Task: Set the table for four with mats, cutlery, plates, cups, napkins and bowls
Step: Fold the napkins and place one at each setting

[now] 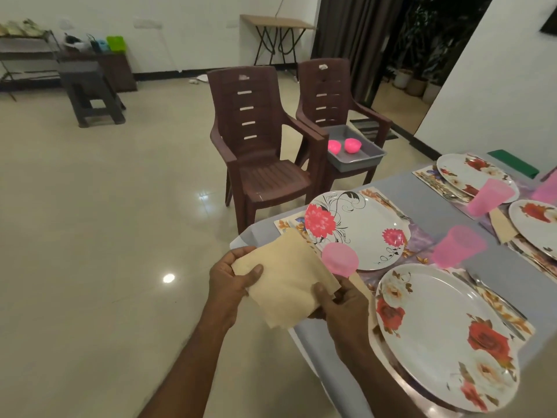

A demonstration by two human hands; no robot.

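A cream napkin (pixel 286 279) is held just off the table's near left corner. My left hand (pixel 232 285) pinches its left edge, thumb on top. My right hand (pixel 340 306) grips its right corner. The grey table (pixel 431 203) carries floral mats with plates: one with pink flowers (pixel 358 227), one with red roses (pixel 443 336) nearest me, and others at the far right (pixel 470 173). Pink cups (pixel 340 259) (pixel 459 247) (pixel 489 196) stand beside the plates. Another napkin (pixel 501 226) lies between the far plates. Two pink bowls (pixel 343 145) sit in a grey tray (pixel 358 159).
Two brown plastic chairs (pixel 259 146) stand left of the table; the grey tray rests on the seat of the farther one (pixel 331 95). Open tiled floor spreads to the left. A dark stool (pixel 90 95), shelves and a folding table (pixel 277 25) line the far wall.
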